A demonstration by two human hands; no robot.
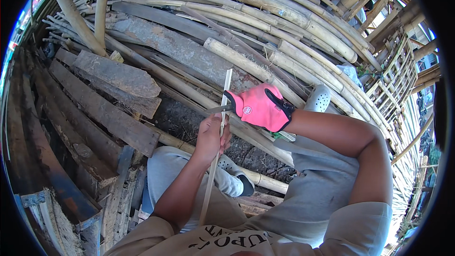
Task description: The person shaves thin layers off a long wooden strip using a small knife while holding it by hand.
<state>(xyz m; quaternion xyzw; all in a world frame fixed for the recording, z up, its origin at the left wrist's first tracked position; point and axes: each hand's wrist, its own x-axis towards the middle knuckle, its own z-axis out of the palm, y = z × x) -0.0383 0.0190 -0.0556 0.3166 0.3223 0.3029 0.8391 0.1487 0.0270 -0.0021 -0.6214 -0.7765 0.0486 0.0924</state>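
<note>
My bare left hand (212, 135) grips a thin pale bamboo strip (225, 90) that runs from my lap up past my hands. My right hand (260, 106), in a pink and black glove, holds a knife (219, 109) whose dark blade lies across the strip just above my left hand. My knees in grey trousers sit below the hands.
A big pile of long bamboo poles (246, 0) fills the top and right. Weathered wooden planks (111, 114) lie at the left. Bare dirt ground (185, 121) shows under my hands. Grey perforated clogs (318, 97) cover my feet. A bamboo lattice frame (400, 73) stands at the right.
</note>
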